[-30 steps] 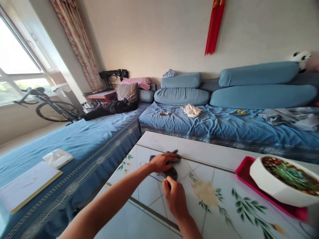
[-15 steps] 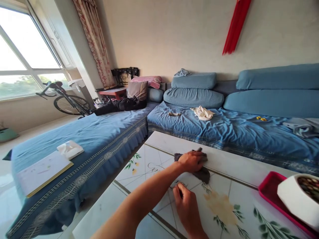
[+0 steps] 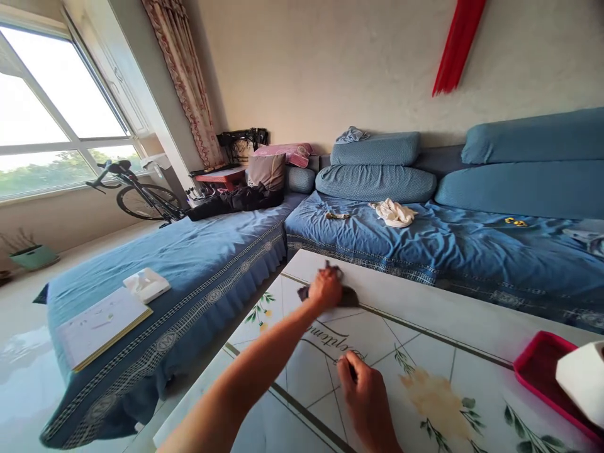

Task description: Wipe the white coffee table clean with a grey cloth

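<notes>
My left hand (image 3: pixel 324 289) presses a dark grey cloth (image 3: pixel 350 297) onto the far left part of the white patterned table (image 3: pixel 415 296). Parts of the cloth stick out on both sides of the hand, and its fingers are a little blurred. Closer to me, my right hand (image 3: pixel 365 393) is curled into a loose fist just above or on the tabletop, beside the printed lettering. Nothing shows in its fingers.
At the table's right stands a white plant pot (image 3: pixel 585 380) with a magenta tray (image 3: pixel 538 362). A blue-covered sofa (image 3: pixel 226 229) wraps the far and left sides, holding a tissue pack (image 3: pixel 147 285), a large flat book (image 3: pixel 104 327) and a cream cloth (image 3: pixel 394 212).
My left hand has slid the cloth leftward along the table's far side. The right hand keeps its curled shape in about the same place. The view has turned slightly left.
</notes>
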`<state>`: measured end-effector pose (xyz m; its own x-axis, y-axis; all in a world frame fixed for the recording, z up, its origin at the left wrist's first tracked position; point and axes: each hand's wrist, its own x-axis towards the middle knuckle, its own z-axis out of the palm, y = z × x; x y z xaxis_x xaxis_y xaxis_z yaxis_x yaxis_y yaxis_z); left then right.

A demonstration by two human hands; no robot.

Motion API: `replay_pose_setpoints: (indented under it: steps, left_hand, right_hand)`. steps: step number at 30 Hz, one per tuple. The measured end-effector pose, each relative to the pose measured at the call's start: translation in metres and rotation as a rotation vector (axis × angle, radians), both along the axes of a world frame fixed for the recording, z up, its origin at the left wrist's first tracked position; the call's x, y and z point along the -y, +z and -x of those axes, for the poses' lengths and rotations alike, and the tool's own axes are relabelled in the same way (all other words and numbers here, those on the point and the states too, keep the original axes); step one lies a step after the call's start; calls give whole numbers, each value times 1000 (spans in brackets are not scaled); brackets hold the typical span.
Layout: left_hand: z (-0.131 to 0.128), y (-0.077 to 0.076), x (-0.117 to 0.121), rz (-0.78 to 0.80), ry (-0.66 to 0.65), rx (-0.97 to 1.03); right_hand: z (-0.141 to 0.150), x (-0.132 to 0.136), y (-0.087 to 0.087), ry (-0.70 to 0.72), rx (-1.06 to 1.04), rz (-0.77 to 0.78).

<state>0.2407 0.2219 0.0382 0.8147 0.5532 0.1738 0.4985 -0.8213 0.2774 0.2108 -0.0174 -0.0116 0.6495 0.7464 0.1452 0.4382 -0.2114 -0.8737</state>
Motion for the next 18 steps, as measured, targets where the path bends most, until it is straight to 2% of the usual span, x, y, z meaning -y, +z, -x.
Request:
replay_pose_setpoints:
  steps: [2, 3, 4, 5, 6, 8, 10, 12, 14, 15, 16, 18]
  left_hand:
    - [13, -29, 33, -11, -183, 47]
    - [28, -41, 39, -19, -261, 70]
    - [45, -49, 37, -25, -304, 84]
    - [63, -52, 27, -24, -292, 81]
    - [80, -50, 11, -19, -222, 60]
    - [98, -34, -35, -20, 1, 6]
    - [88, -10, -81, -35, 178, -36]
    - [60, 9, -112, -46, 241, -54]
    - [39, 19, -123, -43, 233, -68]
    - [36, 21, -121, -40, 221, -77]
    - [40, 20, -115, -41, 204, -88]
    - [68, 10, -96, -45, 156, -122]
  right_hand:
    - [-2, -1, -2, -2, 0, -6]
    - [-2, -1, -2, -8, -1, -6]
    - [-1, -1, -2, -14, -3, -5]
    - [0, -1, -2, -16, -9, -2]
    - [2, 0, -1, -13, -14, 2]
    - [5, 1, 3, 4, -17, 14]
    - [7, 1, 8, 22, -14, 25]
    - [6, 1, 11, 31, -28, 27]
    - [6, 1, 13, 32, -53, 19]
    - [5, 1, 13, 31, -59, 13]
    - [5, 1, 14, 27, -57, 5]
    - [5, 1, 16, 16, -36, -3]
